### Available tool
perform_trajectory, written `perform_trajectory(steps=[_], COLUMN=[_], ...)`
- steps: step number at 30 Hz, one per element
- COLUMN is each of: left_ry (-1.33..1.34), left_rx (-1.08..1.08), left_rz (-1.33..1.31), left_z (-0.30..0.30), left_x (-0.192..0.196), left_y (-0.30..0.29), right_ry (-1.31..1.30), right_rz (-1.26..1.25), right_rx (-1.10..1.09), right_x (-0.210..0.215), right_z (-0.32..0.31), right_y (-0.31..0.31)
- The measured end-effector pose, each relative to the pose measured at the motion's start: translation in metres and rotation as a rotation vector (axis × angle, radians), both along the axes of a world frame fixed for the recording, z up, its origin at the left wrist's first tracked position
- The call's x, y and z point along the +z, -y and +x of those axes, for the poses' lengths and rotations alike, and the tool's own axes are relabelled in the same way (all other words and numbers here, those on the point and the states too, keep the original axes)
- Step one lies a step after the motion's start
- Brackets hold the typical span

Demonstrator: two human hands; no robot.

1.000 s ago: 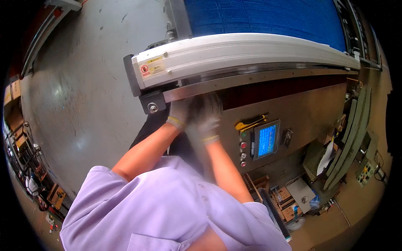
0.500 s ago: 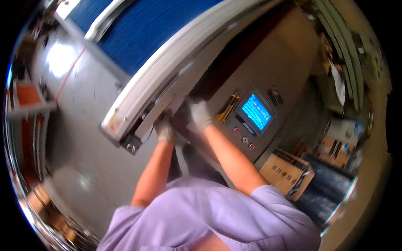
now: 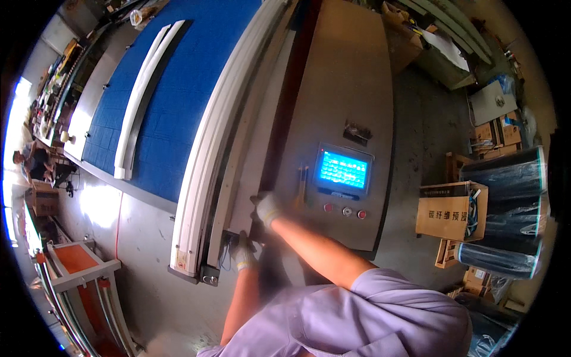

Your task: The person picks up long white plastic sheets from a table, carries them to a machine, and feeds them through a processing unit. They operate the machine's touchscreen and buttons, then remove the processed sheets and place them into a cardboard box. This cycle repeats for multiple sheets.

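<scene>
Panel [image 3: 251, 163] is bordered at its near end by left hand [image 3: 242, 254] and right hand [image 3: 268, 209], presumably for steadying; openness and grip cannot be told.

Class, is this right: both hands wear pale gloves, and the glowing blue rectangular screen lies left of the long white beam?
Wrong side: the head view shows the blue rectangular screen right of the long white beam. The left hand and right hand wear pale gloves.

Bright glare [image 3: 100, 206] shines on the smooth grey floor [image 3: 151, 244].
</scene>
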State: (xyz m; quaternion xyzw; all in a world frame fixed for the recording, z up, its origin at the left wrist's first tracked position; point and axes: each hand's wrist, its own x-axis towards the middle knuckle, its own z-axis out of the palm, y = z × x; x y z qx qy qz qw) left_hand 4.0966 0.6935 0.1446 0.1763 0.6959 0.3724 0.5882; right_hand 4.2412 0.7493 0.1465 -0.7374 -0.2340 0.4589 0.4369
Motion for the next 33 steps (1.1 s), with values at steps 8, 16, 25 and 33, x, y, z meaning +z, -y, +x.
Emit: perform_trajectory(steps=[8,16,25,33], left_ry=[-0.045,-0.095,-0.058,0.040], left_rx=[0.158,0.010,0.051,0.125], left_rz=[0.168,0.181,0.182,0.208], left_z=[0.008,0.005,0.037,0.023], left_x=[-0.034,-0.032,0.029,0.001], left_y=[-0.026,-0.033,-0.038,-0.040], right_ry=[0.447,0.441,0.629,0.644], right_rz=[-0.296,-0.310,-0.216,-0.141], right_rx=[0.356,0.380,0.411,0.349], right_x=[-0.003,-0.014,-0.077,-0.064], right_z=[0.012,0.021,0.027,0.021], right_y=[-0.038,-0.046,-0.047,-0.044])
